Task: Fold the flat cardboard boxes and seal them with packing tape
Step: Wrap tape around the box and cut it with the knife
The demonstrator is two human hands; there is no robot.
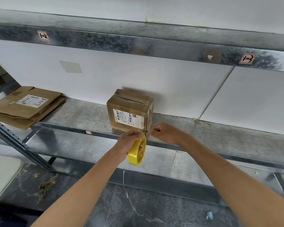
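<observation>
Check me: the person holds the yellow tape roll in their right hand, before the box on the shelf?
Wrong hand: the head view shows the left hand holding the yellow tape roll, before the box on the shelf. The right hand pinches a thin strip beside it.

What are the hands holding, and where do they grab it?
The left hand grips the yellow tape roll by its upper rim. The right hand pinches a small thin thing by one end, just above the roll; what it is cannot be told.
</observation>
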